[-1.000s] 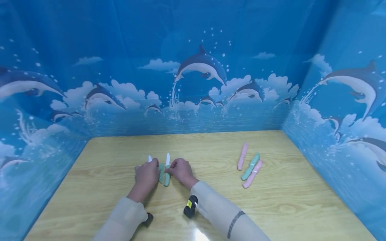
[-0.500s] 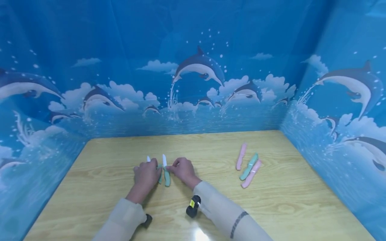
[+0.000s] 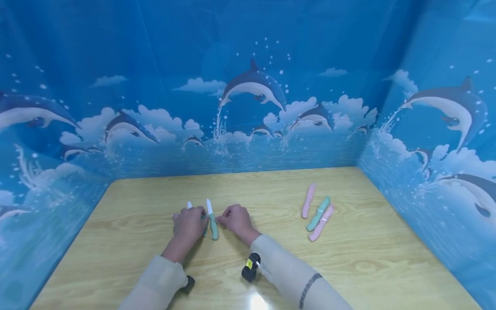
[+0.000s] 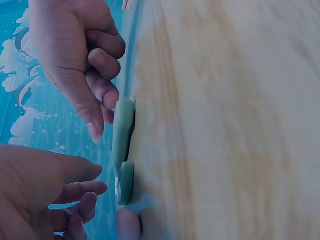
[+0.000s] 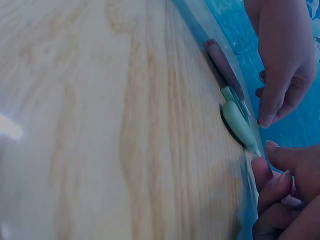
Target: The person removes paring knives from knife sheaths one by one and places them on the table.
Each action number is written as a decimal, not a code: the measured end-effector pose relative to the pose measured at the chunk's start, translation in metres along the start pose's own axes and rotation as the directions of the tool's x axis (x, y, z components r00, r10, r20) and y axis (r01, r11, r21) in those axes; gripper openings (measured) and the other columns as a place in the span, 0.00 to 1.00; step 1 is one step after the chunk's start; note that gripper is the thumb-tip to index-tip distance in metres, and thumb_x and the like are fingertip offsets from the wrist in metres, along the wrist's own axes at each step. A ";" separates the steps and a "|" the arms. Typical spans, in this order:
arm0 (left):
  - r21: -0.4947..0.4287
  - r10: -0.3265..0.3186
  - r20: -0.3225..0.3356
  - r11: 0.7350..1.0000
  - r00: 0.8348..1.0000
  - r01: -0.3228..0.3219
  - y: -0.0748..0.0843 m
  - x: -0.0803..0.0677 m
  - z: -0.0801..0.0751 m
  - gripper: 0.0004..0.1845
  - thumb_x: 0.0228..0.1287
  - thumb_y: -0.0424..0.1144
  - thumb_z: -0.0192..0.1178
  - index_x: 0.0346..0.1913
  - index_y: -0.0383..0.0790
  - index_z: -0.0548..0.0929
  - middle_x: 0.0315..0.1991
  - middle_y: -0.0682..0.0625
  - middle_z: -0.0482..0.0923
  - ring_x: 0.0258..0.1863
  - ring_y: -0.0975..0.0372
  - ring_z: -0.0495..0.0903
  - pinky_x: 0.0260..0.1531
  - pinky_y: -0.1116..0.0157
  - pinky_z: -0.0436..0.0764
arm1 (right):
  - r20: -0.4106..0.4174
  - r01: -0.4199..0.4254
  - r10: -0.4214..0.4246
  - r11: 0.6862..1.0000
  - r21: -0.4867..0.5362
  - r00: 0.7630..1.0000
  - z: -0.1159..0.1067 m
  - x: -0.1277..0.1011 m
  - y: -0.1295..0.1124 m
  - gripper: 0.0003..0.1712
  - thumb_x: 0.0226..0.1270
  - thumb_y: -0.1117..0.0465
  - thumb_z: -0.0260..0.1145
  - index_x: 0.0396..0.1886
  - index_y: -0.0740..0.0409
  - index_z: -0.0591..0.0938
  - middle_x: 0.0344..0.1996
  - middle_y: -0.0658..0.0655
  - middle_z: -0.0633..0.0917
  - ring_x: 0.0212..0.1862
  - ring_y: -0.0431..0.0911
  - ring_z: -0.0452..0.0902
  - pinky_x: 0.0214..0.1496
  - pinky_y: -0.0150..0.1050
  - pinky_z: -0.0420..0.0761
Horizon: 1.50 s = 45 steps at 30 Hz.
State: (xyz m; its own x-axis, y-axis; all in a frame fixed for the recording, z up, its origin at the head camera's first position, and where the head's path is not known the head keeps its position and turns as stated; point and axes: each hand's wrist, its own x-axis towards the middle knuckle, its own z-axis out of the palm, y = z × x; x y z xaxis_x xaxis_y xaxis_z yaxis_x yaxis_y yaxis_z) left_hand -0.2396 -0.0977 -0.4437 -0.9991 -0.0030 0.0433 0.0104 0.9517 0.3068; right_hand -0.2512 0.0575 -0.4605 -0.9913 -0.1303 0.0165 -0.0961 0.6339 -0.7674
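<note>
- Right hand [image 3: 235, 218]: we see it resting on the wooden table [image 3: 271, 267], fingers curled loosely, fingertips [image 5: 267, 120] just beside the near green knife [image 3: 212, 222]. We cannot tell from any view whether the tips touch the handle or stop short of it; nothing is clearly pinched.
- Left hand [image 3: 188, 224]: also down on the table, fingers bent over a second green knife [image 3: 204, 230]. Only a white blade tip [image 3: 189, 205] shows past its knuckles in the head view. Whether the hand grips that handle or merely lies on it is hidden.
- Near green knife: it lies flat in the narrow gap between the two hands, to the left of the right hand and to the right of the left. Its long axis runs away from us, white blade toward the far wall, green handle toward the wrists.
- We judge both hands about equally near it; the right fingertips face the handle from the side, across its long axis.
- In the left wrist view the two green handles [image 4: 122, 131] lie close alongside each other.
- Farther out, well apart to the right: a pink knife [image 3: 308, 200], a sheathed green knife [image 3: 318, 214] and a second pink knife [image 3: 321, 222], lying close together.
- Blue dolphin backdrop [image 3: 248, 86] encloses the table on three sides.
</note>
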 end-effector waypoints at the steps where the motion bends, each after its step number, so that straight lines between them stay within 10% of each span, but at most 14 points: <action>1: 0.003 -0.003 0.001 1.000 1.000 0.003 0.001 0.000 0.000 0.12 0.62 0.43 0.65 0.45 0.40 0.84 0.39 0.44 0.85 0.38 0.49 0.77 0.41 0.52 0.70 | -0.010 0.008 -0.008 1.000 -0.003 1.000 -0.001 0.000 0.001 0.12 0.57 0.55 0.74 0.22 0.57 0.84 0.15 0.46 0.81 0.18 0.37 0.72 0.19 0.28 0.71; 18: 0.012 0.139 -0.057 0.990 0.989 -0.139 0.027 -0.009 -0.002 0.14 0.62 0.48 0.66 0.45 0.44 0.84 0.39 0.44 0.86 0.40 0.48 0.81 0.40 0.48 0.74 | -0.067 0.050 -0.059 0.991 -0.126 0.996 -0.057 0.000 0.031 0.11 0.61 0.55 0.72 0.25 0.57 0.85 0.19 0.48 0.83 0.21 0.39 0.74 0.27 0.35 0.78; 45: -0.033 0.244 0.023 0.969 0.970 -0.243 0.143 -0.004 0.030 0.15 0.63 0.51 0.65 0.47 0.46 0.84 0.40 0.51 0.86 0.40 0.54 0.80 0.43 0.54 0.68 | -0.236 -0.112 0.063 0.972 -0.204 0.970 -0.145 0.006 0.098 0.12 0.63 0.55 0.70 0.26 0.59 0.84 0.21 0.51 0.84 0.22 0.42 0.73 0.25 0.34 0.74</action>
State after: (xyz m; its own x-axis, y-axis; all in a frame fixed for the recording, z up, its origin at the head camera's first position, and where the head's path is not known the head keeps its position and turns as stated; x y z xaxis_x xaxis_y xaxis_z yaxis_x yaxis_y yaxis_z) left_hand -0.2355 0.0474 -0.4286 -0.9670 0.2363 0.0948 0.2543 0.9131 0.3186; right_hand -0.2793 0.2298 -0.4424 -0.9885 0.0931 0.1191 -0.0003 0.7869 -0.6171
